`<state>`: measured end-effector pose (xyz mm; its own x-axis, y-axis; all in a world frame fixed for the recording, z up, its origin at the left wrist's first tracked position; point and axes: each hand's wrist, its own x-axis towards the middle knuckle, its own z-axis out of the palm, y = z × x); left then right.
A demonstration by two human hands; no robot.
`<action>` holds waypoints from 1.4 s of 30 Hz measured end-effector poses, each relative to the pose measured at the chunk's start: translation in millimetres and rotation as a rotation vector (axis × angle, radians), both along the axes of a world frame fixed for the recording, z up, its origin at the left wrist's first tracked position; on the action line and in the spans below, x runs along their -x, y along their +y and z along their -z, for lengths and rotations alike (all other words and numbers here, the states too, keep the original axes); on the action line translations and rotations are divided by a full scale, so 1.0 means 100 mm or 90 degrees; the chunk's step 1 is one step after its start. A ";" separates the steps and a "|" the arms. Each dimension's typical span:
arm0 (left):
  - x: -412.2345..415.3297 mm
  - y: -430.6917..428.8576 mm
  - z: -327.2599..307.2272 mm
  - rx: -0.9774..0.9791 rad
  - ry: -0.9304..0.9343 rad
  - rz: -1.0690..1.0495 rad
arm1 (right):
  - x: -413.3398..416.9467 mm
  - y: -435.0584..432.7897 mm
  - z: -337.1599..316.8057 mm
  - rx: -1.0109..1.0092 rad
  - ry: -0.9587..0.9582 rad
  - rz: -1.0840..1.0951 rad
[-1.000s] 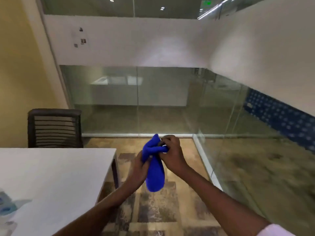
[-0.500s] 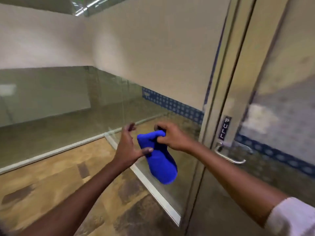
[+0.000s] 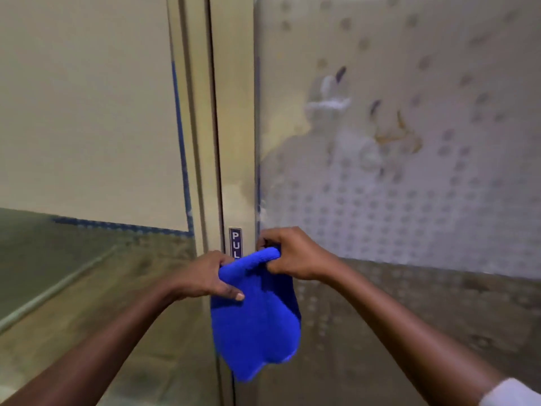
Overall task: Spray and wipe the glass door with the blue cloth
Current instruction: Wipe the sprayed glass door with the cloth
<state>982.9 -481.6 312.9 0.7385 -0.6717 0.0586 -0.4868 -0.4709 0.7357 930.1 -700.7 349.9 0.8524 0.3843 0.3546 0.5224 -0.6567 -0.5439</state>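
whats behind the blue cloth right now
Behind the blue cloth, held by the left hand and right hand, the door frame and PULL sign show; the sign's bottom is covered.

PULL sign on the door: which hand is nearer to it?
Left. The left hand sits just below-left of the PULL sign; the right hand is further off, to its right.

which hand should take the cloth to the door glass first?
Right, probably. The right hand grips the top of the cloth directly before the dotted glass; the left hand sits over by the frame.
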 end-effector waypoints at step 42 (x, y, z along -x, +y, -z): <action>-1.19 -2.41 -0.73 0.176 -0.888 -0.307 | -1.17 -1.60 -0.08 -1.057 -0.549 0.626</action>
